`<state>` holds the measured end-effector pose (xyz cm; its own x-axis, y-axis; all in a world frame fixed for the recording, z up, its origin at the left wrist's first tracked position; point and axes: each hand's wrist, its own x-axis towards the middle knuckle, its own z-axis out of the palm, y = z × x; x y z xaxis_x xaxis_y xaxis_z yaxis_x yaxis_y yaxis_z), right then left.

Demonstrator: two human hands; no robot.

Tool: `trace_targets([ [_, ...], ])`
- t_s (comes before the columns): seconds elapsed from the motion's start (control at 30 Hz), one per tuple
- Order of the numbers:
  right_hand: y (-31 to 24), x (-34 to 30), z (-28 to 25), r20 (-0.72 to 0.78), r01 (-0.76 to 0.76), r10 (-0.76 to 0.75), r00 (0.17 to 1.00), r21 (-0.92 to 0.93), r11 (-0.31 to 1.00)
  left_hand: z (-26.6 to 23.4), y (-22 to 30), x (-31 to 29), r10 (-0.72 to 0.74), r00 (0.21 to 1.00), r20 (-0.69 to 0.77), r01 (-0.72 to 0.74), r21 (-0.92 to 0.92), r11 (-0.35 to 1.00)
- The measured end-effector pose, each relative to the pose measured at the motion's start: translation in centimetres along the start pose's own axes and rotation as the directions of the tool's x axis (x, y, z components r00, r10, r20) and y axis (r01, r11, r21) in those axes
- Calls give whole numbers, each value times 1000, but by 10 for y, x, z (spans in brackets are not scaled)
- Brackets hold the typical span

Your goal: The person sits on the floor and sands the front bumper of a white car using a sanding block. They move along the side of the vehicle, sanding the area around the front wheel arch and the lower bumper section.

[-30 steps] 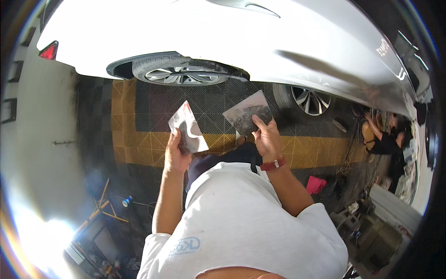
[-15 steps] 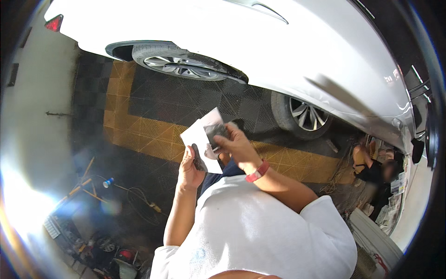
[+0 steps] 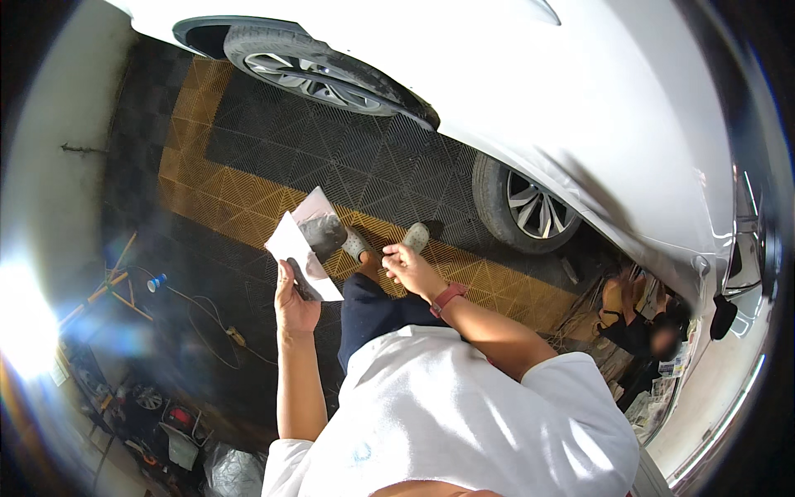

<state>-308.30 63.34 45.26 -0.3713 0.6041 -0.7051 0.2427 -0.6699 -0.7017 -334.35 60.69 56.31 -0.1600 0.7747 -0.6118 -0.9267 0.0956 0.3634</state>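
Note:
My left hand point(image 3: 295, 306) grips a set of thin white sheets point(image 3: 290, 247), fanned or folded apart, with its thumb pressed on their lower edge. A dark grey, smoky-looking patch point(image 3: 323, 235) covers part of the rear sheet, and a smaller dark area lies beside the thumb. What the sheets are made of, I cannot tell. To their right, my right hand point(image 3: 411, 271) hovers clear of them, wearing a red wristband point(image 3: 448, 299). Its fingers are loosely bent and apart, with nothing visible in them.
A white car point(image 3: 538, 91) with two wheels showing stands ahead. Black and yellow floor tiles point(image 3: 248, 207) lie underfoot. At left are a yellow stand point(image 3: 108, 286) beside a glaring lamp, and a cable point(image 3: 217, 315). Another person point(image 3: 642, 319) is low by the car at right.
My right hand has let go of the dark grey part of the sheets and drawn away to the right. The sheets and my left hand have shifted left in view, partly with the head's movement.

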Motion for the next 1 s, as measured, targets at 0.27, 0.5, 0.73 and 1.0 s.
trace_targets([
  [0.27,62,85,-68,-45,11,-9,999,29,1000,-43,-107,100,-87,996,19,88,-8,996],
  [0.5,64,226,-175,-273,420,-611,743,-519,744,-125,-200,256,-200,964,175,191,71,979],
  [0.73,-36,228,-169,379,592,-921,-86,-724,-353,-199,-239,341,-118,951,286,65,190,980],
  [1.0,-159,206,-102,637,330,-726,-260,-648,-687,-222,-263,385,-85,927,364,35,143,989],
])
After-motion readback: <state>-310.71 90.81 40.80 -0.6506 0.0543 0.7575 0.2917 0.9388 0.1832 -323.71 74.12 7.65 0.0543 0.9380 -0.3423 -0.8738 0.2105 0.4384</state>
